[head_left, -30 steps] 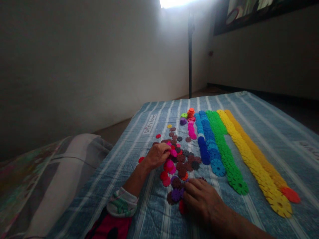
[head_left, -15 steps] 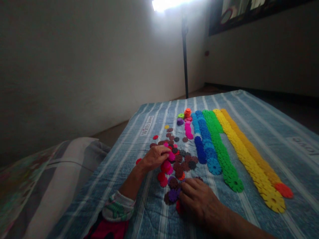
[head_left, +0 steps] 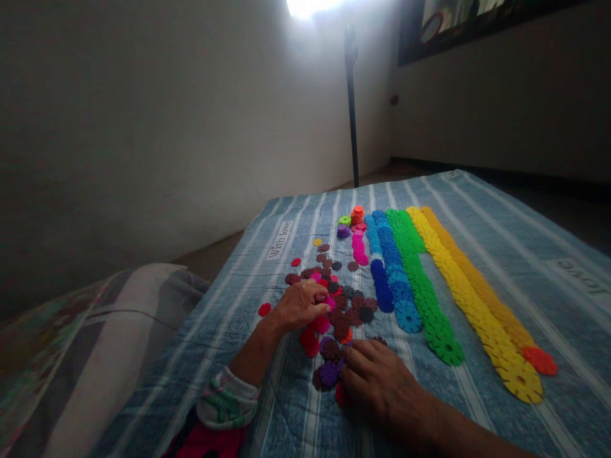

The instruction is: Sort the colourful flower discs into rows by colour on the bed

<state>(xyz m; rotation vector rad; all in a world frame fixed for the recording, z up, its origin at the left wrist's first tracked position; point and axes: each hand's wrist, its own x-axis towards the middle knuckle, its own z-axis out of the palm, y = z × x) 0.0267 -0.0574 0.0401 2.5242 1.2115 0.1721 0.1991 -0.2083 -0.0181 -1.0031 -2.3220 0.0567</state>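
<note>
My left hand (head_left: pixel 300 306) reaches over a loose pile of notched plastic discs. Its thumb and forefinger close on a pink notched disc (head_left: pixel 330 303). Under and beside that hand lie red discs (head_left: pixel 310 343) and more pink ones. To the right, my right hand (head_left: pixel 379 381) rests low over the pile's near end with its fingers curled in. Whatever those fingers hold is hidden. A purple disc (head_left: pixel 329 374) lies just left of them, and a red disc (head_left: pixel 341 394) shows partly beneath. Brown discs (head_left: pixel 340 327) and dark grey ones spread between the hands and beyond.
Overlapping rows run lengthwise on the striped cloth (head_left: pixel 286 407): pink (head_left: pixel 359 248), blue (head_left: pixel 396 273), green (head_left: pixel 429 315), yellow (head_left: pixel 482 318) and orange-yellow (head_left: pixel 470 280). An orange stack (head_left: pixel 357 215) stands at the far end. A lamp stand (head_left: pixel 352 121) rises behind.
The left hand has shifted slightly, its thumb now lower and further forward by the pink discs. My right hand looks nearly unmoved. The camera view has moved a little.
</note>
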